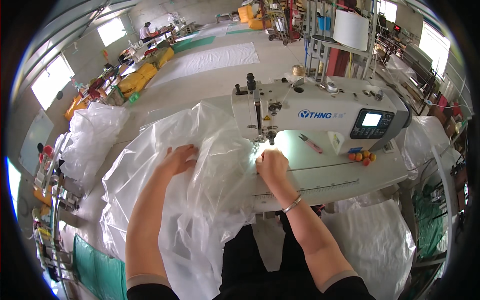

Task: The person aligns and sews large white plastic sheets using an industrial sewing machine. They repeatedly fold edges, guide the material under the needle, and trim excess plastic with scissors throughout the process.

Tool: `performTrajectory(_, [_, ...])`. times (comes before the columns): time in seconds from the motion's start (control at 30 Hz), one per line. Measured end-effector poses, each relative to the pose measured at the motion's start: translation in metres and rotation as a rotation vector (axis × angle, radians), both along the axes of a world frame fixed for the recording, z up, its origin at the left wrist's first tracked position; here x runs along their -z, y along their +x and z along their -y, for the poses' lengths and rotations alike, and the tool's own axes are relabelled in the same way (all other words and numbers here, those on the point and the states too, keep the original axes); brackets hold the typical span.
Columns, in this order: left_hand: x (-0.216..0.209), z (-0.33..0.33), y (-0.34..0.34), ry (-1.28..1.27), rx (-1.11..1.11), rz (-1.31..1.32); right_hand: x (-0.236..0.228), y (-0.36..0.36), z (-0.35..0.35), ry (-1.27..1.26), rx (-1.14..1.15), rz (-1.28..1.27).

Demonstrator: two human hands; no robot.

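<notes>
In the head view, the left hand [180, 157] lies flat, fingers spread, on a large sheet of clear plastic film [200, 190] that billows over the near-left part of the table [340, 175] and spills down over the person's lap. The right hand [271, 164] is closed, pinching the edge of the same film just in front of the needle [270, 141] of a white industrial sewing machine [320, 110]; a silver bangle [292, 204] circles that wrist. The film's edge runs from between the two hands up under the machine's head.

Beyond the right hand, on the machine body, sits a blue logo label, and to its right a dark control panel [372, 123] with a small lit rectangular screen. Right of the right hand, on the table, lie pink-handled thread snips [311, 143], a small white tag-like card with a green mark [336, 141], and a cluster of small orange round things [363, 157]. A printed ruler strip [310, 190] runs along the table's near edge beside the right forearm.

Left of the left hand, a second heap of clear plastic [92, 135] rests on a rack. Farther away past both hands, yellow sacks [142, 75] lie on the floor, white sheets [210, 57] are spread out, and a big white roll [351, 29] stands on a frame. Below the right arm sits a white woven bag [375, 240].
</notes>
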State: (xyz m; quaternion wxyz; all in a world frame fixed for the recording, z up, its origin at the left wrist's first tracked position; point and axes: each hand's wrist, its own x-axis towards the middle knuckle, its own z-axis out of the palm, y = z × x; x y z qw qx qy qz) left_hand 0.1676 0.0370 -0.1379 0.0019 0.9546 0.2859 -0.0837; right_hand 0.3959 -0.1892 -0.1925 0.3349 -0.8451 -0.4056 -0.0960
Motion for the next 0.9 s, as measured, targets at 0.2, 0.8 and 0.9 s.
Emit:
performTrajectory(0.2, [0.008, 0.043, -0.083, -0.007, 0.063, 0.170, 0.005, 0.026, 0.000, -0.076, -0.099, 0.112])
performTrajectory(0.8, [-0.089, 0.308, -0.148, -0.317, 0.232, 0.716, 0.021, -0.052, 0.151, -0.301, -0.669, -0.467])
performTrajectory(0.9, [-0.045, 0.350, -0.143, -0.357, 0.545, 0.083, 0.050, -0.086, 0.151, -0.476, -0.711, -0.600])
